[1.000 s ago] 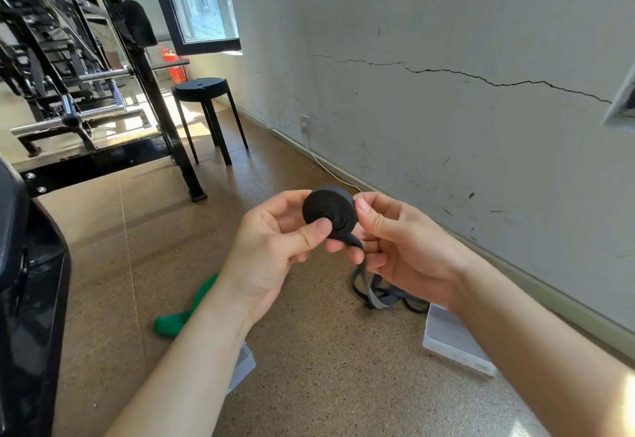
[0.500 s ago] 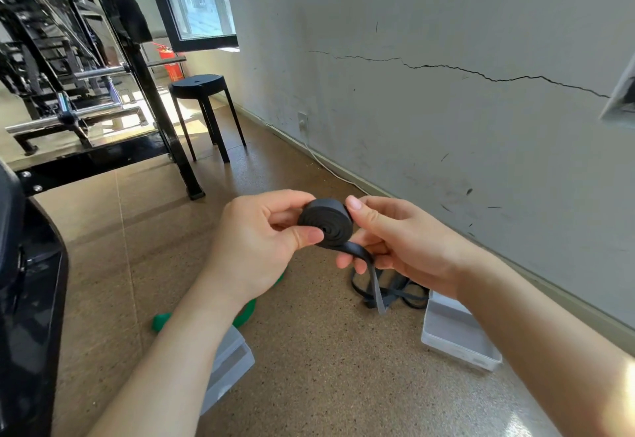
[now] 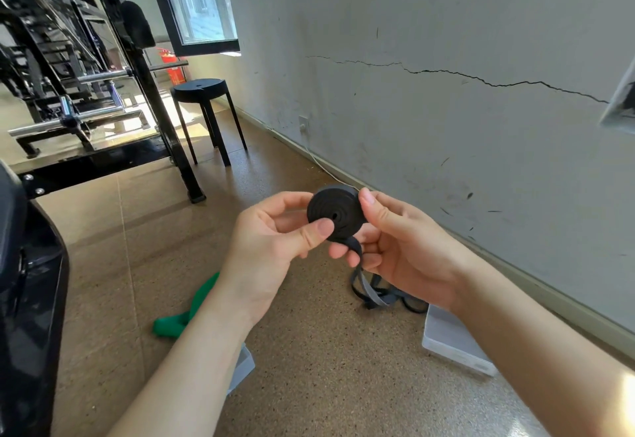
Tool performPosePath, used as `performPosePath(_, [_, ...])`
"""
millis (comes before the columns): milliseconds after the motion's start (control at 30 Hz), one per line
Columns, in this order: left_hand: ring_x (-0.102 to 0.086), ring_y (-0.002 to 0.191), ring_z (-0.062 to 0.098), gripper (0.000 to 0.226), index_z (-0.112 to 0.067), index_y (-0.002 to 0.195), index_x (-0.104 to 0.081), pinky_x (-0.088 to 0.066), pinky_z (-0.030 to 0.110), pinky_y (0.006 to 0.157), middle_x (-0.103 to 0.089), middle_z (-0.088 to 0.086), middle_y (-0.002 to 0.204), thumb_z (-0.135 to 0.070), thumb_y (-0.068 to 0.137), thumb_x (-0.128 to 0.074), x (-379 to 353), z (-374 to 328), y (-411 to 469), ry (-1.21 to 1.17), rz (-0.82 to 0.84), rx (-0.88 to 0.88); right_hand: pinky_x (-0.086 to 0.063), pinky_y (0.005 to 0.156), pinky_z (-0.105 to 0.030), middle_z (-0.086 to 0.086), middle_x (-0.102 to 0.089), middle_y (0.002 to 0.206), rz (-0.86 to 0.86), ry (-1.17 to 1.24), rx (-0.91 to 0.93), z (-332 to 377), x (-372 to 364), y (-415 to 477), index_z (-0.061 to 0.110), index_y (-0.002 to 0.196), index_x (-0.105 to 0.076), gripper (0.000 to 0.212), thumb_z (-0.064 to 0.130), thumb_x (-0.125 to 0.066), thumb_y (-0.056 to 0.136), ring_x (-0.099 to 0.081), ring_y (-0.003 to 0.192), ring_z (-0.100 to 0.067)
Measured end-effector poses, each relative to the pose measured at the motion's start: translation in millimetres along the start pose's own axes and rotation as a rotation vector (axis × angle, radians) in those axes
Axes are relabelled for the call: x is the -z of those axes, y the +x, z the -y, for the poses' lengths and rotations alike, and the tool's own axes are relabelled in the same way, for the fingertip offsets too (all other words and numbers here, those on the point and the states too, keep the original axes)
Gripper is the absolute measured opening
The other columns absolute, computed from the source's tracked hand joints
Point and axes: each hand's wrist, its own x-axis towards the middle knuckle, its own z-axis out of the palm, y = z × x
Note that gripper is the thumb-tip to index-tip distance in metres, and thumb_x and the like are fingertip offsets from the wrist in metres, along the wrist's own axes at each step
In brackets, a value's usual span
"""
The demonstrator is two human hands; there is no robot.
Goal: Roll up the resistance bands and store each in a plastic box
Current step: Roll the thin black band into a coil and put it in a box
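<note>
Above the cork-patterned floor [image 3: 326, 385], in the head view, both hands meet round a black band [image 3: 335, 215] that is wound into a tight flat coil, its spiral face turned toward the camera. The left hand [image 3: 271, 254] pinches the coil: its thumb presses on the lower left of the flat face and its curled fingers reach behind. The right hand [image 3: 409, 251] grips the other side, with the thumb laid on the upper right of the rim and the fingers curled beneath. The unrolled end of the band [image 3: 376, 294] leaves the bottom of the coil, passes through the right fingers and hangs down to a loose heap on the floor close to the wall [image 3: 446, 7].

Just beside that heap lies a clear plastic box [image 3: 453, 344], partly hidden by the right forearm. A second clear box [image 3: 244, 366] shows only a corner from behind the left forearm. A green band [image 3: 187, 313] lies crumpled on the floor near it, also partly hidden by that arm.

Farther back a black stool [image 3: 201, 89] stands near the wall, with a red fire extinguisher [image 3: 175, 70] behind it under a dark-framed window [image 3: 199, 0]. Black gym equipment [image 3: 68, 75] fills the left side. A long crack [image 3: 481, 80] runs across the wall.
</note>
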Motion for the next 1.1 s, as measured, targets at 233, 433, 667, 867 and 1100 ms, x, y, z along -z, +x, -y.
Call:
performPosePath(233, [-0.072,0.070,0.012,0.028,-0.015,0.082,-0.069,-0.055,0.019,0.062,-0.075,-0.003,0.072,0.009,0.067,-0.075,0,-10,1,0.186,-0.103,-0.155,-0.043,0.060,-0.023,-0.009,-0.074,0.087,0.082,-0.370,0.020,8,-1,-6,0.014,0.123,-0.056,0.063,0.051,-0.069,0.074,-0.062,0.070,-0.014])
performPosePath(433, [-0.070,0.066,0.003,0.035,-0.023,0.079,-0.069,-0.052,0.012,0.059,-0.072,-0.016,0.066,0.009,0.067,-0.077,6,-16,1,0.357,-0.097,-0.152,-0.054,0.092,-0.046,-0.004,-0.075,0.097,-0.062,-0.693,0.146,6,2,-3,0.019,0.104,-0.071,0.035,0.016,-0.085,0.072,-0.071,0.095,-0.019])
performPosePath(667, [-0.069,0.066,-0.002,0.037,-0.028,0.079,-0.069,-0.049,0.007,0.058,-0.070,-0.022,0.068,0.006,0.068,-0.078,9,-19,1,0.482,-0.081,-0.156,-0.056,0.088,-0.041,0.003,-0.075,0.094,-0.145,-0.809,0.256,9,-3,-4,0.021,0.102,-0.073,0.031,0.014,-0.084,0.073,-0.071,0.089,-0.011])
performPosePath(867, [-0.068,0.071,-0.004,0.038,-0.040,0.083,-0.069,-0.053,0.011,0.065,-0.072,-0.020,0.076,-0.006,0.069,-0.081,9,-21,0,0.677,-0.085,-0.263,-0.057,0.085,-0.038,0.006,-0.075,0.091,-0.149,-0.813,0.294,5,-8,-5,0.020,0.100,-0.074,0.026,0.017,-0.082,0.076,-0.070,0.086,-0.006])
performPosePath(1100, [-0.072,0.085,0.012,0.032,-0.025,0.102,-0.070,-0.057,0.024,0.075,-0.076,-0.004,0.086,-0.006,0.077,-0.075,-2,-11,0,0.291,-0.091,-0.140,-0.050,0.055,-0.022,0.001,-0.071,0.070,-0.280,-0.483,0.256,2,-11,-2,0.009,0.094,-0.073,0.018,0.010,-0.079,0.078,-0.058,0.053,-0.006])
